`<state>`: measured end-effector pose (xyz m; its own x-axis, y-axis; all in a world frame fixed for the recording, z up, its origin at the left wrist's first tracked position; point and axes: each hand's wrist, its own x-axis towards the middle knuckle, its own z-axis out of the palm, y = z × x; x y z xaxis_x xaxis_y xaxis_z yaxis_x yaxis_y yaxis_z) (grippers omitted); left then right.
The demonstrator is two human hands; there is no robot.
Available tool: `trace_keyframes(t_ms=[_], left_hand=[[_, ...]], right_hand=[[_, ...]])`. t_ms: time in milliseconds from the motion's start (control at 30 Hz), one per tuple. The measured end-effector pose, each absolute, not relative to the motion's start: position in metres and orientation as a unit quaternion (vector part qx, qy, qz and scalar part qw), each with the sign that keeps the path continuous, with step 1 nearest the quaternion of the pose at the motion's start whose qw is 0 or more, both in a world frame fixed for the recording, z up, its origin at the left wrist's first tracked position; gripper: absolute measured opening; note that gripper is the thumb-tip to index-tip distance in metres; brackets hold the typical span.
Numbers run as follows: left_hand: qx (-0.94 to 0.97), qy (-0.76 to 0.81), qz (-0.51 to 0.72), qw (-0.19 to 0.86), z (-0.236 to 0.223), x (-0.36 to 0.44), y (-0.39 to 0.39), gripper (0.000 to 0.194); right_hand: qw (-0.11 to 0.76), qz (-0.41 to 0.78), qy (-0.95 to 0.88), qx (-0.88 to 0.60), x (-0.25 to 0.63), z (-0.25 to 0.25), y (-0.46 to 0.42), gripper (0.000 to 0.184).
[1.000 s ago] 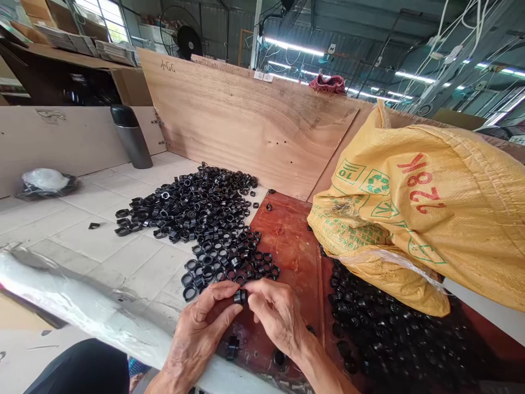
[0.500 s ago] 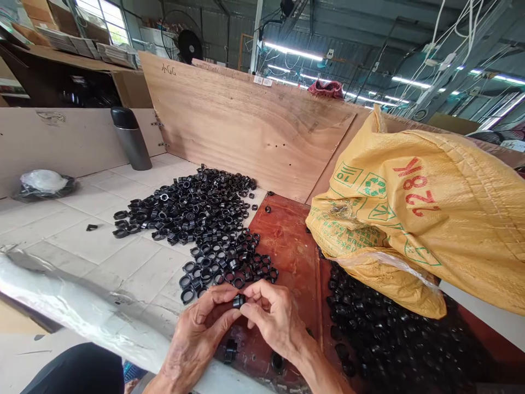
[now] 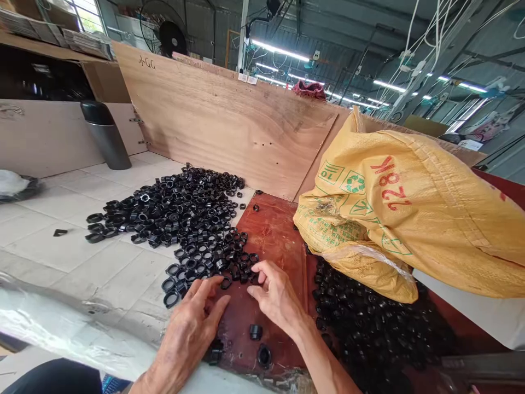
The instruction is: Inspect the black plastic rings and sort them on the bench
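A heap of small black plastic rings (image 3: 180, 205) spreads over the pale surface and onto the red-brown board (image 3: 273, 230). My left hand (image 3: 191, 320) is at the near edge of this heap, thumb and fingers apart. Its fingertips are beside one black ring (image 3: 226, 282); whether they touch it I cannot tell. Across from it, my right hand (image 3: 276, 295) reaches to the heap's right edge with thumb and forefinger apart, nothing visible between them. Closer to me on the board lie a black fitting (image 3: 255, 331), a round black piece (image 3: 264, 355) and another dark piece (image 3: 215, 351) partly behind my left hand.
A yellow woven sack (image 3: 369, 202) lies at the right, above a second mass of black parts (image 3: 369, 323). A wooden panel (image 3: 229, 120) closes off the back. At the left stand a dark flask (image 3: 105, 134) and a plastic-wrapped bundle (image 3: 16, 183). Plastic-covered padding (image 3: 74, 334) lines the front edge.
The black fitting held between both hands has been let go and lies on the board. My hands have parted, the right one moving up to the heap. The view has swung right.
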<state>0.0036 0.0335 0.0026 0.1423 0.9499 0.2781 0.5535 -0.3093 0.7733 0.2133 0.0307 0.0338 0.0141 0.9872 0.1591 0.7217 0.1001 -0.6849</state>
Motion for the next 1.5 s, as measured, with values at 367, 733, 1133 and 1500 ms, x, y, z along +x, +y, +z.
trace_keyframes(t_ms=[367, 733, 1133, 1500], left_hand=[[0.762, 0.515, 0.334, 0.207, -0.001, 0.006, 0.034, 0.016], [0.643, 0.528, 0.417, 0.366, 0.011, 0.007, 0.026, 0.020], [0.501, 0.443, 0.434, 0.604, 0.005, -0.007, 0.031, 0.041], [0.507, 0.428, 0.442, 0.604, 0.020, -0.004, 0.028, 0.041]], right_hand=[[0.292, 0.152, -0.726, -0.604, 0.193, 0.013, 0.028, 0.017], [0.441, 0.586, -0.475, -0.487, 0.187, 0.048, 0.023, 0.022], [0.456, 0.535, -0.509, -0.498, 0.182, 0.042, 0.021, 0.020], [0.480, 0.465, -0.559, -0.491, 0.180, 0.034, 0.021, 0.010]])
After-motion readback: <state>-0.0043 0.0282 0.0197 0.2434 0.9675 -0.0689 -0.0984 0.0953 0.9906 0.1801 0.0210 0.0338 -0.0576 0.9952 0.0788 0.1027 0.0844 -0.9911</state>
